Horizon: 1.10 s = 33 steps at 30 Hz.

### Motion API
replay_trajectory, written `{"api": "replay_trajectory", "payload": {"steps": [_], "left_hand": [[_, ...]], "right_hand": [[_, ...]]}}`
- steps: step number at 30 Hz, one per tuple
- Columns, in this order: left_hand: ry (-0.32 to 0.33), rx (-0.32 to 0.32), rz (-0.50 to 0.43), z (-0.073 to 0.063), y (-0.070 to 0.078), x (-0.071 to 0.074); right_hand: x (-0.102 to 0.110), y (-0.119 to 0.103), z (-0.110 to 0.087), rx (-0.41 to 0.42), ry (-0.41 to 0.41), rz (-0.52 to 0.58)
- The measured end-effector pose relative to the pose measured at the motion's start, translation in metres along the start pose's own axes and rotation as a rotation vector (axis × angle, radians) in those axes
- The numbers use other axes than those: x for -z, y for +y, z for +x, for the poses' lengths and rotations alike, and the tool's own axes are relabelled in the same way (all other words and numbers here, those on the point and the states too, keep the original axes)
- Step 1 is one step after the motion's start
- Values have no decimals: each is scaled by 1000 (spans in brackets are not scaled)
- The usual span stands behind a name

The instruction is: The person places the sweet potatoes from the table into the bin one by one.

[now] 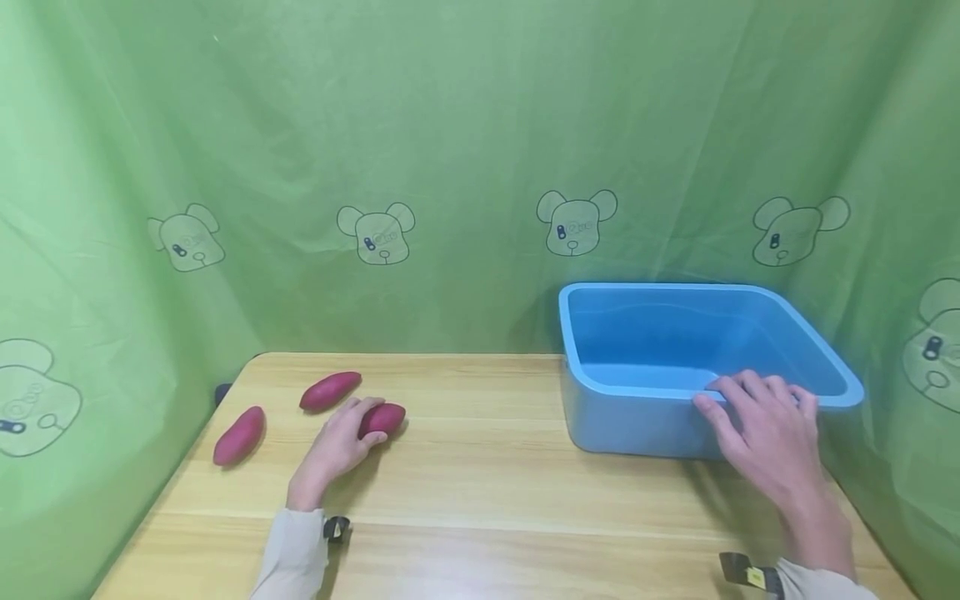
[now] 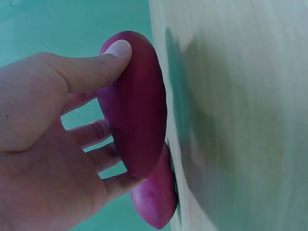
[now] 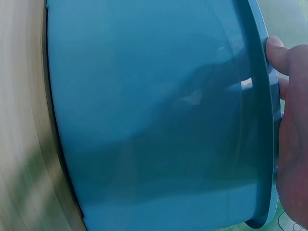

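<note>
My left hand [image 1: 337, 446] holds a purple-red sweet potato [image 1: 384, 419] between thumb and fingers at the left of the table. In the left wrist view the thumb presses near one end of this sweet potato [image 2: 137, 110], which is held off the tabletop. A second sweet potato [image 1: 330, 391] lies just behind the hand, and a third [image 1: 239, 436] rests near the table's left edge. At the right, my right hand [image 1: 772, 442] grips the front rim of a blue plastic tub [image 1: 630, 425], fingers over the rim and thumb on the outer side.
The tub stands at the right rear of the wooden table [image 1: 480, 483], its visible inner floor bare. Green curtain [image 1: 465, 150] printed with bear heads encloses the back and sides. Dark straps [image 1: 337, 528] sit at both wrists.
</note>
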<state>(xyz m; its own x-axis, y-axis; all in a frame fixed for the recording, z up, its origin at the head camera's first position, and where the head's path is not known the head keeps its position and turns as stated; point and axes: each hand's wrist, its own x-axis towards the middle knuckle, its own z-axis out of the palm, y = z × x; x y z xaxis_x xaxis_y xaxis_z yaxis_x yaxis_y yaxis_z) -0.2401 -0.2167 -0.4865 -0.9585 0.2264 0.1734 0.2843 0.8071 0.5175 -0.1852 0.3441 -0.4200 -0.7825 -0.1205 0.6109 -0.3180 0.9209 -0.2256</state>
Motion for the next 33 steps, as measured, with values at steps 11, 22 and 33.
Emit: {"api": "replay_trajectory", "payload": {"steps": [11, 22, 33], "left_hand": [[20, -21, -24, 2, 3, 4], [73, -42, -50, 4, 9, 10], [154, -90, -73, 4, 11, 16]], "right_hand": [[2, 0, -1, -21, -27, 3], [5, -2, 1, -21, -31, 1], [4, -3, 0, -24, -31, -7]]}}
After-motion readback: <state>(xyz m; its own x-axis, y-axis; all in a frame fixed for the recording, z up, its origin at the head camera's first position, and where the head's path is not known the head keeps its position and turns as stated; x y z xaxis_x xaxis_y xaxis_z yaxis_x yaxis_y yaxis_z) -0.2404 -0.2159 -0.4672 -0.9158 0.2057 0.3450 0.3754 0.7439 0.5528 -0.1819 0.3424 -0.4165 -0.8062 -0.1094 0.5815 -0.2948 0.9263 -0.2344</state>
